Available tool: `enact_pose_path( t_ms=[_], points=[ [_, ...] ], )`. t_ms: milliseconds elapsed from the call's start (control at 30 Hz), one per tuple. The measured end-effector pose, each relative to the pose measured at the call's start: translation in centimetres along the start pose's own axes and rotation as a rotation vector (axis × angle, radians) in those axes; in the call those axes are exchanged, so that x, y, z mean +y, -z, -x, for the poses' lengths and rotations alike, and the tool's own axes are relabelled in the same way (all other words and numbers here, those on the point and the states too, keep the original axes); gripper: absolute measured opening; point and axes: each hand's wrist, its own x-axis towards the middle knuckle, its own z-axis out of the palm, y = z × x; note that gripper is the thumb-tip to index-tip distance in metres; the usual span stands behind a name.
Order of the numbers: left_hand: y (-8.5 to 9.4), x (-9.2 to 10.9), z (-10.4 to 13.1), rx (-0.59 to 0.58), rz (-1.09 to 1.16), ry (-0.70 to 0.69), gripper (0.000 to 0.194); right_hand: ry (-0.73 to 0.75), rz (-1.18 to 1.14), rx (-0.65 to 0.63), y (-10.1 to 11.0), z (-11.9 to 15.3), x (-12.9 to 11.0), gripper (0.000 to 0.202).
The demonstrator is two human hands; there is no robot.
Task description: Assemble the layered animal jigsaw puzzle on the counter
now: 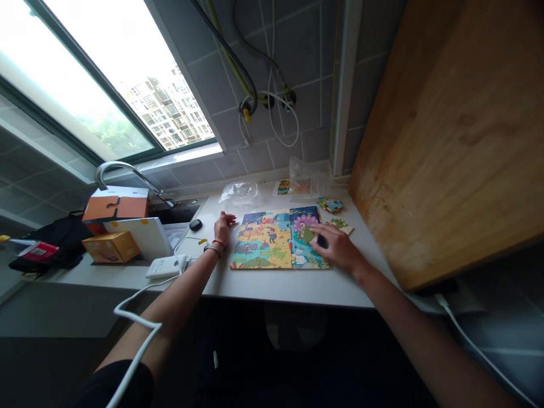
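Observation:
A colourful jigsaw puzzle lies flat on the white counter, its pieces joined into a picture with animals. My right hand is over the puzzle's right part, thumb and fingers closed around a dark puzzle piece that is mostly hidden. Just left of the puzzle, my left hand rests on the counter, fingers loosely apart and holding nothing. Behind the right hand lies a small pile of loose puzzle pieces. Closer to that hand, more pieces with green print lie on the counter.
Clear plastic wrap and a clear bag lie along the wall. A wooden board stands at the right. On the left are a white power bank with a cable, a black round object, boxes and a sink faucet.

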Motion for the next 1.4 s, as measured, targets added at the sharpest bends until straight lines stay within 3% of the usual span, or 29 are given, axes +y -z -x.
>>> enact_pose_path(
  t_ms=[167, 633, 900, 1400],
  points=[
    [-0.1, 0.5, 0.5, 0.012, 0.01, 0.023, 0.079, 0.016, -0.09, -0.06, -0.6, 0.0, 0.0, 0.024],
    [0.3, 0.6, 0.4, 0.174, 0.155, 0.123, 0.069, -0.137, -0.154, 0.05, -0.5, 0.2, 0.2, 0.032],
    [0.2, 0.8, 0.5, 0.17, 0.196, 0.136, 0.07, -0.225, -0.207, 0.048, -0.2, 0.1, -0.1, 0.032],
    [-0.3, 1.9, 1.0, 0.066, 0.154, 0.117, 0.064, -0.208, -0.201, 0.021, 0.1, 0.3, -0.5, 0.02]
  ],
)
